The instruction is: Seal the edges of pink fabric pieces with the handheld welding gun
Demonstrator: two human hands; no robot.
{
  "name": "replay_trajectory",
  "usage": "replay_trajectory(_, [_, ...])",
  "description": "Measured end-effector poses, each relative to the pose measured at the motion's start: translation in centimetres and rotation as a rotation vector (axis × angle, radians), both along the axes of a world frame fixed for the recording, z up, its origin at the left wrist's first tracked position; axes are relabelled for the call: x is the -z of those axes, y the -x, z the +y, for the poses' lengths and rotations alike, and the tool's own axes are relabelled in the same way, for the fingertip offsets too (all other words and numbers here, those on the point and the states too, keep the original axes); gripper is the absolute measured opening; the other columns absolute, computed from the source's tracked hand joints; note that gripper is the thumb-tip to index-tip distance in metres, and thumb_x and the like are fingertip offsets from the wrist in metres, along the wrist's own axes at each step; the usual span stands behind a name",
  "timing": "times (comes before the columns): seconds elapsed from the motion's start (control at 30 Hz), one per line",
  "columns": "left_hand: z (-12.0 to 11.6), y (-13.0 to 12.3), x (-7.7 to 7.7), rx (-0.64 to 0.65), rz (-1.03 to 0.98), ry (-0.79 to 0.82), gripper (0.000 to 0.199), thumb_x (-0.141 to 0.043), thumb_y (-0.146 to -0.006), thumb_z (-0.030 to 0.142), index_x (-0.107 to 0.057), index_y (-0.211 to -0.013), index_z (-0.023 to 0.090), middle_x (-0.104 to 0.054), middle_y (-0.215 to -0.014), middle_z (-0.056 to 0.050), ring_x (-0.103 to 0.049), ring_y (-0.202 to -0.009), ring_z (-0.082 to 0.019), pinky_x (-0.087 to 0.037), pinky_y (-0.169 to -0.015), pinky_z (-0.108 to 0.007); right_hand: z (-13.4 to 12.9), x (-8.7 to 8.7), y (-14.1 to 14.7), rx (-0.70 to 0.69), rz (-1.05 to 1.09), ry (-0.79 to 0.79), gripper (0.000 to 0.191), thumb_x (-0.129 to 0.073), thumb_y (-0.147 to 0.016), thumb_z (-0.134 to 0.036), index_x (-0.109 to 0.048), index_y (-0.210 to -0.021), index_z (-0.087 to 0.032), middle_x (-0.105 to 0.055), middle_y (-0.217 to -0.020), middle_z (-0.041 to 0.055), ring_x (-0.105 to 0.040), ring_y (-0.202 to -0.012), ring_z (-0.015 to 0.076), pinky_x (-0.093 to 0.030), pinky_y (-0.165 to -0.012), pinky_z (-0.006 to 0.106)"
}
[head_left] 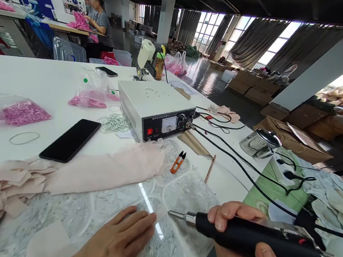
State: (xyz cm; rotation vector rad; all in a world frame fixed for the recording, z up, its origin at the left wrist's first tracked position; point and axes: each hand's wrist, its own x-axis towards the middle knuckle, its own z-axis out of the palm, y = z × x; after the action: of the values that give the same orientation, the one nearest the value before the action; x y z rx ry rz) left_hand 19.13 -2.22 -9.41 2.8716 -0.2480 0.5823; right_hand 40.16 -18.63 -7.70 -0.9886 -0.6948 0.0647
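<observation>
My right hand (234,228) grips an ultrasonic cutter (250,234) with a thick black handle and a thin metal tip. The tip points left, close to the fingertips of my left hand (116,240). That hand lies flat with its fingers stretched out over a pale pink fabric piece (45,244), which it partly hides. Under both is a glossy marble-patterned sheet (73,212). Beyond it stretches a longer strip of pale pink fabric (108,170), joined on the left by a bunched stack of fabric pieces (14,181). Orange thread snips (178,162) lie near the strip's right end.
A white control box (156,101) with a red switch stands ahead, and its black cable (236,158) runs right. A black phone (70,140), rubber bands (114,123) and pink-filled bags (16,112) lie left. A glass mug (260,143) sits right. A person (101,25) works behind.
</observation>
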Motion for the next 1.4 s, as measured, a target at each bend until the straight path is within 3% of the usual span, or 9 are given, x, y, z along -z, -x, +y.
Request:
replay_trajectory(0.23, [0.4, 0.0, 0.9, 0.012, 0.036, -0.06, 0.067, -0.042, -0.089, -0.003, -0.05, -0.152, 0.018, -0.059, -0.152, 0.0, -0.042, -0.149, -0.016, -0.025, -0.126, -0.033, 0.2, -0.2, 0.1, 0.005, 0.004, 0.005, 0.026, -0.054, -0.082, -0.044, -0.068, -0.094, -0.026, -0.06, -0.073, -0.0019, -0.052, -0.049, 0.0154, -0.047, -0.048, 0.034])
replay_trajectory(0.57, [0.1, 0.4, 2.9, -0.011, 0.125, 0.084, 0.068, -0.042, -0.094, 0.001, -0.041, -0.158, 0.024, -0.053, -0.156, -0.002, -0.037, -0.153, -0.021, -0.029, -0.126, -0.042, -0.2, 0.4, 0.0, 0.017, -0.013, 0.06, 0.026, -0.051, -0.088, -0.051, -0.063, -0.097, -0.029, -0.053, -0.076, -0.0027, -0.049, -0.052, 0.016, -0.044, -0.051, 0.035])
replay_trajectory(0.7, [0.4, 0.4, 2.8, 0.045, 0.148, 0.075, 0.072, -0.049, -0.093, 0.002, -0.036, -0.16, 0.024, -0.053, -0.157, -0.004, -0.036, -0.153, -0.022, -0.03, -0.126, -0.042, -0.2, 0.4, 0.0, 0.007, -0.009, 0.058, 0.027, -0.051, -0.088, -0.051, -0.063, -0.096, -0.028, -0.053, -0.077, -0.0023, -0.046, -0.054, 0.0159, -0.043, -0.052, 0.035])
replay_trajectory(1.03, [0.1, 0.4, 3.1, 0.016, 0.109, 0.128, 0.072, -0.046, -0.093, -0.002, -0.038, -0.159, 0.024, -0.05, -0.159, 0.0, -0.031, -0.156, -0.02, -0.021, -0.129, -0.04, -1.3, 0.1, 0.4, 0.003, 0.0, 0.045, 0.03, -0.048, -0.086, -0.048, -0.067, -0.099, -0.029, -0.056, -0.076, -0.002, -0.049, -0.056, 0.0178, -0.047, -0.052, 0.035])
replay_trajectory(1.2, [0.3, 0.4, 2.9, 0.016, 0.124, 0.144, 0.074, -0.049, -0.092, -0.002, -0.038, -0.159, 0.026, -0.053, -0.156, -0.001, -0.036, -0.153, -0.021, -0.027, -0.128, -0.04, -1.5, 0.5, 0.2, 0.02, -0.006, 0.033, 0.031, -0.051, -0.085, -0.051, -0.068, -0.1, -0.029, -0.056, -0.076, -0.0016, -0.048, -0.051, 0.017, -0.046, -0.049, 0.035])
replay_trajectory(1.4, [0.6, 0.4, 2.6, 0.037, 0.138, 0.126, 0.075, -0.05, -0.092, -0.003, -0.036, -0.16, 0.026, -0.053, -0.156, -0.001, -0.035, -0.153, -0.022, -0.026, -0.128, -0.04, -1.7, 1.1, 0.1, -0.043, -0.014, 0.001, 0.033, -0.053, -0.089, -0.05, -0.066, -0.105, -0.025, -0.057, -0.083, -0.0006, -0.051, -0.058, 0.0165, -0.048, -0.056, 0.035])
